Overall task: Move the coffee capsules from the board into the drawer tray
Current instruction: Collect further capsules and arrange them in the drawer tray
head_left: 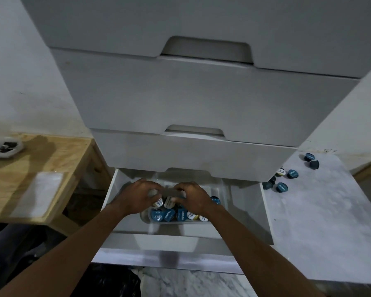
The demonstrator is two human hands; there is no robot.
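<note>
Coffee capsules (169,213), blue-lidded and white-lidded, lay heaped in the clear tray (217,190) inside the open bottom drawer (263,213) of a grey drawer unit (191,97). Several loose capsules (282,187) sat scattered on the marble board (308,211) to the right, most of them near the drawer's far corner. Both hands reached into the tray side by side. The left hand (135,196) had its fingers curled round a pale capsule (153,192) at the tray's left end. The right hand (193,198) hung over the heap with fingers (177,199) bent down among the lids; whether they gripped one could not be told. A wooden counter (30,163) at left carried a white dish (4,147) and a pale sheet (41,194).
</note>
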